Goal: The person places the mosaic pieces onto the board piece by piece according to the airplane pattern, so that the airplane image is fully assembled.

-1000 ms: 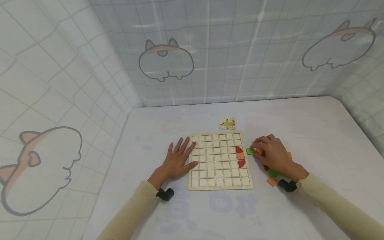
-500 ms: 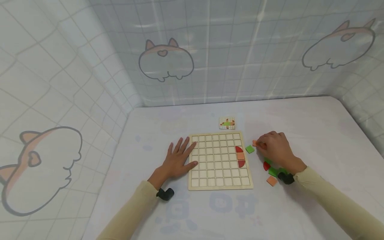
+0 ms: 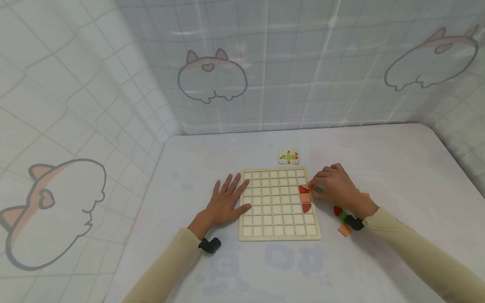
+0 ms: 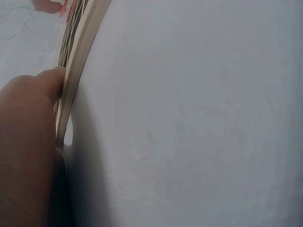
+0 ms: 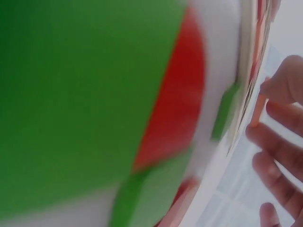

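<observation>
A wooden grid board (image 3: 272,209) lies on the table with two red quarter-round pieces (image 3: 306,208) and an orange square (image 3: 305,198) between them near its right edge. My left hand (image 3: 223,206) lies spread, thumb and fingertips over the board's left edge; in the left wrist view the thumb (image 4: 53,82) touches the board's side. At the board's right edge, my right hand (image 3: 335,187) pinches an orange piece (image 3: 310,186), also visible between thumb and finger in the right wrist view (image 5: 258,109). Beneath that hand is a green piece (image 3: 320,189), partly covered.
Behind the board lies a small patterned card (image 3: 289,156). Loose pieces lie right of the board, partly under the right forearm, among them an orange square (image 3: 344,229) and a red piece (image 3: 337,211). A patterned curtain (image 3: 280,67) stands behind the table.
My right hand has moved from the loose pieces left to the board's right edge with an orange piece between its fingers. My left hand has kept its place on the board.
</observation>
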Demonstrator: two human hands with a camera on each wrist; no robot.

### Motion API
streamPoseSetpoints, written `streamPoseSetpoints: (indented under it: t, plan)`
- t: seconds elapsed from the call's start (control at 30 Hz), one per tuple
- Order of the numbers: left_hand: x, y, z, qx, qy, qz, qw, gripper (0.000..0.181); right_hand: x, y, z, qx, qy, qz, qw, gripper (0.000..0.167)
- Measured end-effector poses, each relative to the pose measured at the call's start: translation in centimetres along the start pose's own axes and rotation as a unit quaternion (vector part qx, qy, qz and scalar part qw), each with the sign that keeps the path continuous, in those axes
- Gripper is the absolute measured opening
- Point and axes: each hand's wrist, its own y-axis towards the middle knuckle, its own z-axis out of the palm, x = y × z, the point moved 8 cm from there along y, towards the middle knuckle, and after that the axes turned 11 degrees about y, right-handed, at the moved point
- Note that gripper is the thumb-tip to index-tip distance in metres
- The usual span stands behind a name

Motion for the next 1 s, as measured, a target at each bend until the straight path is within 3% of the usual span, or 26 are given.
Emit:
streamPoseSetpoints:
  t: [0.2, 0.4, 0.7, 1.0]
  plan:
    - [-0.1, -0.1, -0.3, -0.006, -0.002, 0.005, 1.0000, 0.079, 2.3, 1.4, 1.5, 0.011, 0.061, -0.066, 0.9959, 0.014]
    - [-0.2, -0.1, -0.4, -0.003, -0.002, 0.003, 1.0000, 0.079, 3.4, 2.3, 3.0, 0.061, 0.047, -0.094, 0.9926, 0.012]
    - [-0.1, -0.1, 0.0, 0.004, 0.000, 0.001, 1.0000, 0.079, 3.6, 2.3, 3.3, 0.100, 0.039, -0.079, 0.9911, 0.010]
    - [0.1, 0.0, 0.1, 0.005, 0.004, -0.003, 1.0000, 0.080, 3.8, 1.9, 3.1, 0.099, 0.060, -0.066, 0.9911, 0.010]
